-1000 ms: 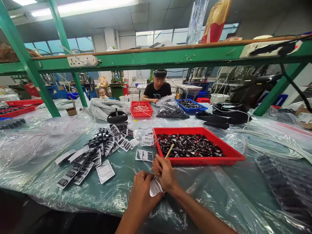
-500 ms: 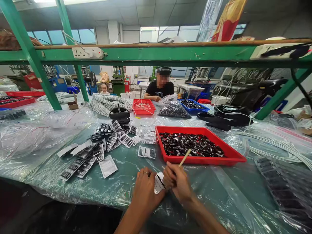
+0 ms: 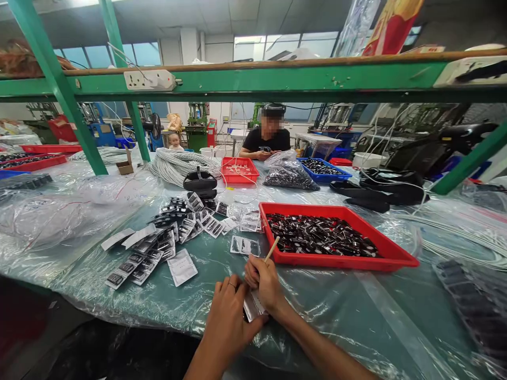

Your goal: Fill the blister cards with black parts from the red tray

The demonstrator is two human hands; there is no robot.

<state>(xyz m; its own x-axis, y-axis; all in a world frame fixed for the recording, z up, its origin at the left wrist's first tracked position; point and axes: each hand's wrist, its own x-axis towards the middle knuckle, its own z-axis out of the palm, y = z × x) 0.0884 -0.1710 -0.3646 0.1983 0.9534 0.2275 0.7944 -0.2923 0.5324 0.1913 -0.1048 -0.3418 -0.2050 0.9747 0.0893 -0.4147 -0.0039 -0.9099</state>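
My left hand rests on the plastic-covered table, its thumb and fingers around a small white packet. My right hand is closed around a thin pale stick, whose top end pokes up above the fist. Its lower end is hidden, and the fist sits over the far part of the packet, close beside my left fingers. Just beyond lies a clear packet with dark pieces. Further left is a heap of similar packets, with one white packet lying face down.
A red tray full of small black parts stands beyond my right hand. Behind it are a bag of dark parts, a blue tray and a smaller red tray. A person sits opposite. A green shelf beam crosses above.
My right hand has moved left over the packet, and the stick has swung to a different slant. The view has shifted slightly left. My left hand stays at the packet.
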